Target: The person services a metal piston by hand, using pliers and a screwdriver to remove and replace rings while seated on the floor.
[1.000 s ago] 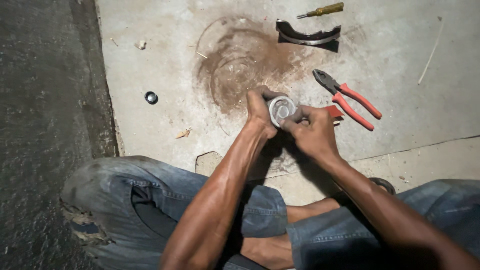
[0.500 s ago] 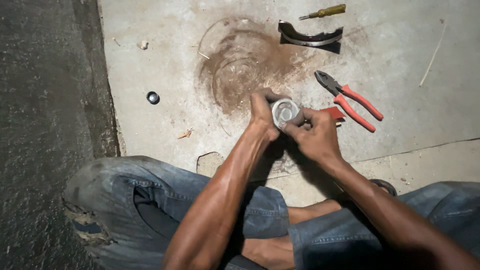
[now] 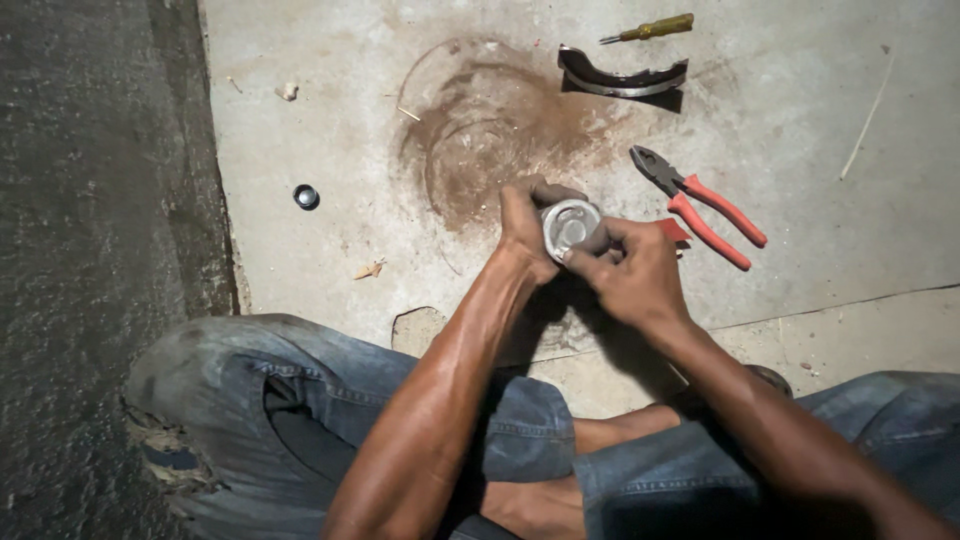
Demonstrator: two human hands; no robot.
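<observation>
A round silver metal part (image 3: 570, 226) sits between both hands above the concrete floor (image 3: 820, 300). The left hand (image 3: 528, 226) wraps its far side; the right hand (image 3: 632, 270) pinches its near edge. Just right of the right hand lie red-handled pliers (image 3: 705, 203). Beyond the hands: 1 curved brake shoe (image 3: 622, 78), 1 yellow screwdriver (image 3: 652, 28). Well left, a small ring (image 3: 306, 196).

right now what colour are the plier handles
Red-orange, on the pliers lying on the concrete; clearest in the head view.
</observation>
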